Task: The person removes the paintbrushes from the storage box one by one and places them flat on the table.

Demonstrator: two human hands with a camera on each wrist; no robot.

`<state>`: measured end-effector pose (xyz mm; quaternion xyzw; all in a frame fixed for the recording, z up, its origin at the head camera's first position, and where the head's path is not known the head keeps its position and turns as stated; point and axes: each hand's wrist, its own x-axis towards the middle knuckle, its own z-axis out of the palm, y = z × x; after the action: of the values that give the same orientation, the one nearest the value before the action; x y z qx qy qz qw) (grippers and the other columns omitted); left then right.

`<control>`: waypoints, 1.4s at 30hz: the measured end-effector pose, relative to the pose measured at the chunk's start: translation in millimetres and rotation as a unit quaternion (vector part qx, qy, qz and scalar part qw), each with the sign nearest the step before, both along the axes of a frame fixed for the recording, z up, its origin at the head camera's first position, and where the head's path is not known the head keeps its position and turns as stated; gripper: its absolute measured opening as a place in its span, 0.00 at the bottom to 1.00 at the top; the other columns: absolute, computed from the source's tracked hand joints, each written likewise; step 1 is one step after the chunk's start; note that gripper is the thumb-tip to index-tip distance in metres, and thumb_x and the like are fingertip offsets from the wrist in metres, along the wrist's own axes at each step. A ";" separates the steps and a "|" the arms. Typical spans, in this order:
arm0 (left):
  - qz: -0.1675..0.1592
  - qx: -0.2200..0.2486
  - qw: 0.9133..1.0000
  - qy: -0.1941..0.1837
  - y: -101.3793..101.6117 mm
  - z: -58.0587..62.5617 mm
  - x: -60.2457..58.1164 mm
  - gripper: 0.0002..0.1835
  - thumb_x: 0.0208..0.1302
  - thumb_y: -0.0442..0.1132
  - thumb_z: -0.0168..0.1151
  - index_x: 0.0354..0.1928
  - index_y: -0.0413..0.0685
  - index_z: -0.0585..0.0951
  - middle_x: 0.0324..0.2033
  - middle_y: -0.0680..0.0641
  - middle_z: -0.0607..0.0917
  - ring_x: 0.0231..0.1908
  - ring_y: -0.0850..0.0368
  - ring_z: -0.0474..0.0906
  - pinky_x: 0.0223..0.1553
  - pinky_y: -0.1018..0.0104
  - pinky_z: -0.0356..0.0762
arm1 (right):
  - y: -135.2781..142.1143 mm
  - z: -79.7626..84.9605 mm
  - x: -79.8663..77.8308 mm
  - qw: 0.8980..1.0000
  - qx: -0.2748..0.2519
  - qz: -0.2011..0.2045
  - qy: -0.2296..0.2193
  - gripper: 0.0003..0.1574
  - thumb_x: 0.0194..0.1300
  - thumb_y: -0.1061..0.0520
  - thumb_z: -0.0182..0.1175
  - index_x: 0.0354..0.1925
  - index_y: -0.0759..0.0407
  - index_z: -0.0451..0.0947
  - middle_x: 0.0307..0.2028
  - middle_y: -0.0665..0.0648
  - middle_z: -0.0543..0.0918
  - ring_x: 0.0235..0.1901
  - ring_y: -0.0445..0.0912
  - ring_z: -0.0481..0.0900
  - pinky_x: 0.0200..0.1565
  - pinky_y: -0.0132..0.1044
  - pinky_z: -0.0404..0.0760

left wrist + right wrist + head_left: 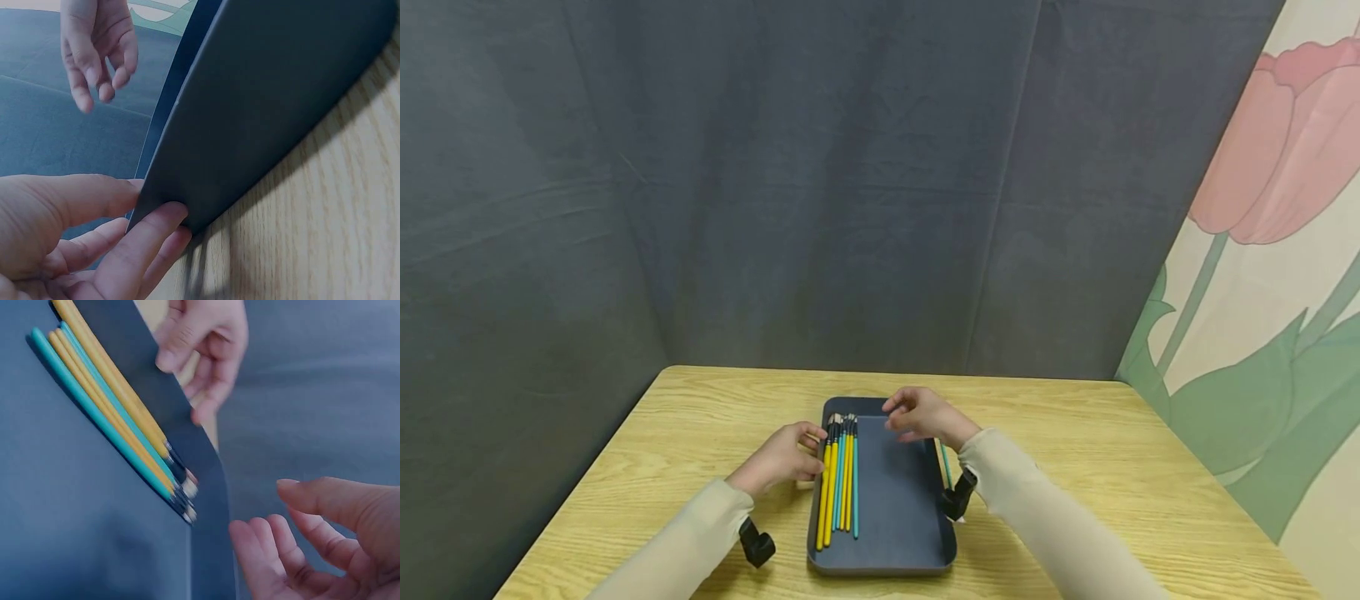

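A dark grey rectangular tray [898, 504] lies on the wooden table. Along its left side rest several paintbrushes [115, 403], side by side, with yellow and teal handles; their bristles point to the far end. My left hand [786, 457] pinches the tray's left wall, thumb at the rim and fingertips [169, 215] against the outside. Over the far right part of the tray hovers my right hand [925, 415], fingers loosely bent and nothing between them. In the right wrist view its fingertips [245, 534] are near the tray's far edge.
A thin teal stick [946, 467] lies just right of the tray, partly hidden by the right wrist camera [958, 498]. A dark curtain [850, 208] hangs behind the table [1045, 467]. At the right is a wall painted with tulips [1262, 333].
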<state>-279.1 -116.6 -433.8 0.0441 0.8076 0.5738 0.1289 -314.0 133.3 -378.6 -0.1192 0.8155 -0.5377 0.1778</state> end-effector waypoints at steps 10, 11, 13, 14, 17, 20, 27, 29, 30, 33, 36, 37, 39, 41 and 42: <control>0.002 0.003 1.000 -0.004 0.9 -0.8 -0.5 0.27 0.52 0.20 0.64 0.56 0.33 0.73 0.44 0.35 0.75 0.33 0.52 0.78 0.32 0.61 0.83 | -42.5 -17.6 -3.0 0.998 0.046 -0.006 -0.039 0.18 0.58 0.70 0.63 0.48 0.72 0.75 0.35 0.59 0.80 0.35 0.52 0.81 0.41 0.47 0.85; 0.002 0.003 1.000 -0.004 1.0 -0.6 -0.4 0.26 0.53 0.20 0.64 0.56 0.33 0.73 0.44 0.35 0.75 0.33 0.52 0.78 0.32 0.61 0.83 | -44.9 -19.4 -3.1 0.998 0.054 -0.008 -0.038 0.17 0.57 0.71 0.63 0.47 0.71 0.75 0.34 0.59 0.80 0.33 0.50 0.80 0.40 0.46 0.85; 0.001 0.004 1.000 -0.004 0.7 -0.7 -0.6 0.26 0.53 0.20 0.64 0.56 0.33 0.73 0.44 0.35 0.75 0.33 0.52 0.78 0.32 0.61 0.83 | -49.0 -23.2 -3.7 0.997 0.070 -0.011 -0.038 0.17 0.56 0.71 0.64 0.46 0.71 0.76 0.33 0.58 0.79 0.30 0.48 0.79 0.40 0.46 0.86; 0.000 0.005 1.000 -0.005 0.6 -0.6 -0.6 0.26 0.53 0.20 0.64 0.56 0.33 0.73 0.44 0.35 0.75 0.33 0.52 0.78 0.32 0.61 0.83 | -50.7 -25.5 -4.2 0.996 0.078 -0.013 -0.039 0.17 0.56 0.71 0.64 0.45 0.70 0.76 0.32 0.57 0.79 0.29 0.47 0.79 0.39 0.45 0.86; -0.002 0.007 1.000 -0.005 0.6 0.8 0.1 0.27 0.53 0.20 0.64 0.57 0.32 0.72 0.45 0.35 0.74 0.34 0.52 0.78 0.32 0.61 0.83 | -55.0 -32.6 -5.8 0.994 0.098 -0.023 -0.043 0.16 0.55 0.71 0.65 0.43 0.68 0.76 0.31 0.57 0.77 0.26 0.46 0.77 0.38 0.44 0.86; -0.006 0.008 1.000 -0.004 0.5 1.8 0.9 0.27 0.53 0.19 0.64 0.57 0.32 0.72 0.45 0.34 0.74 0.34 0.52 0.77 0.33 0.61 0.83 | -58.0 -39.5 -8.0 0.993 0.106 -0.031 -0.048 0.15 0.55 0.71 0.66 0.42 0.68 0.77 0.30 0.56 0.76 0.24 0.44 0.74 0.37 0.43 0.86; -0.006 0.008 1.000 -0.004 0.0 0.1 -0.1 0.27 0.53 0.20 0.64 0.57 0.32 0.72 0.45 0.34 0.75 0.33 0.52 0.78 0.32 0.61 0.83 | -64.5 -47.1 -10.8 0.993 0.093 -0.045 -0.049 0.16 0.53 0.74 0.66 0.42 0.70 0.76 0.27 0.55 0.75 0.21 0.44 0.75 0.35 0.43 0.86; -0.005 0.007 1.000 -0.004 0.2 -0.9 -0.8 0.27 0.53 0.19 0.64 0.57 0.32 0.72 0.44 0.35 0.75 0.33 0.52 0.78 0.31 0.62 0.83 | -66.3 -48.2 -10.8 0.993 0.095 -0.048 -0.047 0.16 0.53 0.74 0.66 0.41 0.71 0.76 0.27 0.55 0.75 0.22 0.45 0.78 0.35 0.43 0.86; -0.005 0.006 1.000 -0.004 0.3 -1.2 -1.0 0.27 0.53 0.19 0.64 0.57 0.32 0.72 0.44 0.35 0.74 0.33 0.52 0.78 0.31 0.62 0.83 | -67.0 -48.5 -10.6 0.993 0.097 -0.050 -0.046 0.16 0.53 0.75 0.66 0.41 0.71 0.76 0.27 0.55 0.76 0.23 0.46 0.79 0.34 0.42 0.86; -0.004 0.003 1.000 -0.004 0.4 -1.0 -1.3 0.27 0.52 0.19 0.64 0.57 0.32 0.72 0.44 0.34 0.74 0.33 0.52 0.77 0.32 0.62 0.83 | -69.0 -48.6 -10.4 0.992 0.103 -0.055 -0.044 0.16 0.52 0.75 0.66 0.41 0.71 0.76 0.27 0.55 0.76 0.24 0.47 0.82 0.33 0.42 0.86; -0.006 0.000 1.000 -0.006 -0.2 -1.1 -1.8 0.27 0.52 0.19 0.63 0.57 0.32 0.72 0.44 0.34 0.74 0.33 0.52 0.77 0.32 0.61 0.83 | -70.6 -48.6 -10.9 0.992 0.105 -0.057 -0.045 0.17 0.52 0.75 0.66 0.41 0.72 0.76 0.27 0.55 0.76 0.24 0.46 0.82 0.32 0.41 0.86; -0.006 0.000 1.000 -0.006 -0.4 -0.8 -2.0 0.27 0.52 0.19 0.63 0.57 0.32 0.72 0.44 0.34 0.74 0.33 0.52 0.77 0.32 0.61 0.83 | -70.8 -48.6 -11.2 0.992 0.105 -0.058 -0.045 0.17 0.52 0.76 0.66 0.41 0.72 0.76 0.26 0.55 0.76 0.23 0.46 0.81 0.32 0.41 0.86; -0.006 0.000 1.000 -0.007 -0.6 -1.0 -2.4 0.27 0.52 0.19 0.63 0.57 0.32 0.72 0.44 0.35 0.74 0.33 0.52 0.78 0.32 0.61 0.84 | -71.3 -49.0 -11.8 0.992 0.105 -0.059 -0.045 0.16 0.51 0.76 0.66 0.41 0.72 0.76 0.26 0.56 0.76 0.23 0.45 0.81 0.32 0.41 0.86; -0.006 0.000 1.000 -0.007 -0.5 -1.4 -2.4 0.27 0.52 0.19 0.64 0.57 0.32 0.72 0.44 0.35 0.74 0.33 0.52 0.78 0.33 0.61 0.84 | -71.5 -49.7 -12.2 0.992 0.105 -0.061 -0.044 0.16 0.51 0.76 0.66 0.40 0.71 0.76 0.27 0.56 0.76 0.22 0.46 0.81 0.31 0.41 0.86; -0.006 -0.001 1.000 -0.006 -0.4 -1.7 -2.2 0.27 0.52 0.19 0.64 0.57 0.32 0.72 0.44 0.35 0.74 0.33 0.52 0.78 0.33 0.61 0.84 | -71.5 -50.1 -12.4 0.992 0.105 -0.061 -0.043 0.16 0.51 0.76 0.66 0.40 0.71 0.76 0.27 0.56 0.76 0.22 0.46 0.81 0.31 0.41 0.86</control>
<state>-281.3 -117.0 -435.5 0.0453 0.8071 0.5724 0.1371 -326.4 61.8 -428.7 -0.0261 0.8649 -0.4634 0.1910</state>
